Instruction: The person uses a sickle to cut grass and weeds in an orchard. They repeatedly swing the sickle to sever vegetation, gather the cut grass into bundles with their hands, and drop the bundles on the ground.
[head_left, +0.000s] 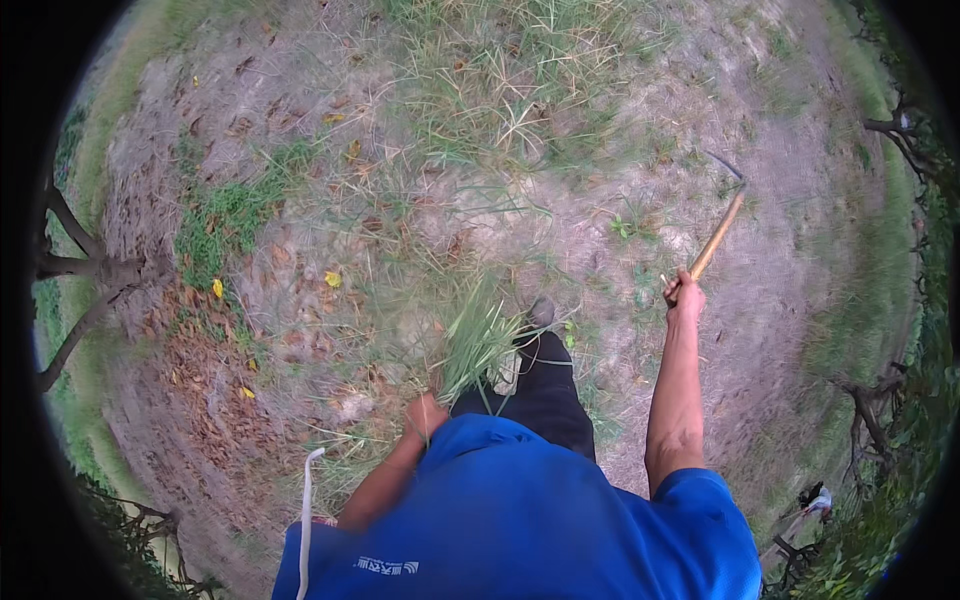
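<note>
My right hand (685, 292) grips the wooden handle of a sickle (718, 234), held out to the right of my body. Its thin, curved metal blade (726, 165) points up and to the left at the far end. Low and close to my body, my left hand (425, 415) is closed around a bunch of long green grass (480, 345). The blades fan out in front of my dark trousers (547, 375) and partly cover my legs. One shoe (541, 311) shows just beyond the bunch.
Long, flattened grass (525, 82) lies ahead on dry ground. Low green weeds (225, 225) and brown fallen leaves (202, 360) are to the left. A forked tree trunk (105, 268) stands at the left rim, another trunk (866, 416) at right. A person (817, 501) is far off at lower right.
</note>
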